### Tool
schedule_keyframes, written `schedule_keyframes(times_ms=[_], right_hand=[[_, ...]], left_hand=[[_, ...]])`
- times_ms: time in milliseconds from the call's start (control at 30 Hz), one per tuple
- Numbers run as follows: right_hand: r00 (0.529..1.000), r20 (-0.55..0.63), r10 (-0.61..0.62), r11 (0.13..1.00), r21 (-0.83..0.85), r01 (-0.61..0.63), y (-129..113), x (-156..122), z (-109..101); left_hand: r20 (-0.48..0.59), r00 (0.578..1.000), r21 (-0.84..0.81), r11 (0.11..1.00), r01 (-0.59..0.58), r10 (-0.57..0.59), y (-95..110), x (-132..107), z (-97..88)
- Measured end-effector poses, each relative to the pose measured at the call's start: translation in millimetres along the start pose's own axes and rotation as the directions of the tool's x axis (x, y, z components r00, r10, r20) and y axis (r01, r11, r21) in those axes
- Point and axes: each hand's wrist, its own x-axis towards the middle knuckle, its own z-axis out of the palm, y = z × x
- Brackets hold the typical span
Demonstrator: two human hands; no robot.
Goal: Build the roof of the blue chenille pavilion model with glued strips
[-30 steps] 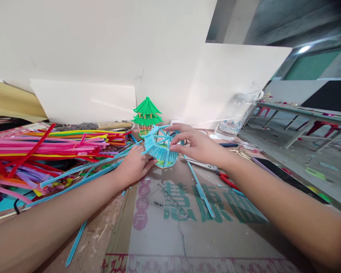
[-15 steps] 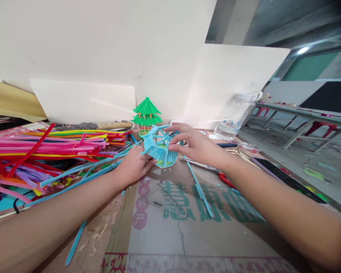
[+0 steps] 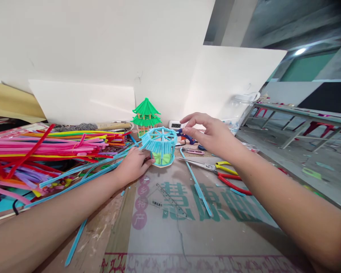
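A light blue pavilion model [image 3: 160, 143] stood on the bench [image 3: 93, 235], between the person's two bare hands and nearer the left. The left hand [image 3: 135, 163] held it low on its left side, fingers behind and thumb in front. The right hand [image 3: 206, 131] was raised to the model's right, well apart from it, fingers bent and the thumb parted from them by a narrow gap. A dark blue tool [image 3: 191, 139] lay just beyond those fingertips; whether they touched it could not be told.

A clear bottle [image 3: 243, 104] with a white lid stood at the back right. The right hand and forearm covered its lower part, so its contents could not be made out.

The model was upright and many-sided. Its sloping roof was made of fuzzy strips laid side by side, rising to an open ring crossed by spokes that met in the middle. Blue posts joined the roof to a bright green floor with a pale edge.

Just behind it stood a smaller green pagoda [image 3: 146, 112] with two tiers of roof, and a white digital timer [image 3: 174, 124]. Bundles of multicoloured pipe cleaners [image 3: 51, 146] were heaped on the left. In front and to the right, a loose blue strip [image 3: 198, 185], a clear triangular ruler [image 3: 174, 203] and a metal cutting tool [image 3: 207, 165] near red and yellow handles lay on printed cardboard [image 3: 156, 242].
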Motion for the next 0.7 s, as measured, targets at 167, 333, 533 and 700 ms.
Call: schedule_keyframes(times_ms=[167,333,533,700], right_hand=[[0.984,0.086,0.158,0.986,0.040,-0.162,4,-1,-8],[0.969,0.139,0.205,0.889,0.387,-0.244,7,0,-11],[0.953,0.160,0.258,0.846,0.439,-0.303,4,-2,0],[0.957,0.151,0.247,0.943,0.188,-0.273,9,-7,14]], left_hand=[[-0.003,1.000,0.005,1.000,0.002,-0.001,-2,1,1.5],[0.001,1.000,0.010,1.000,0.006,-0.006,-1,0,0.4],[0.007,1.000,0.002,1.000,0.007,-0.007,-1,0,-0.4],[-0.022,0.999,0.100,0.994,-0.033,0.035,1,-2,-1.5]])
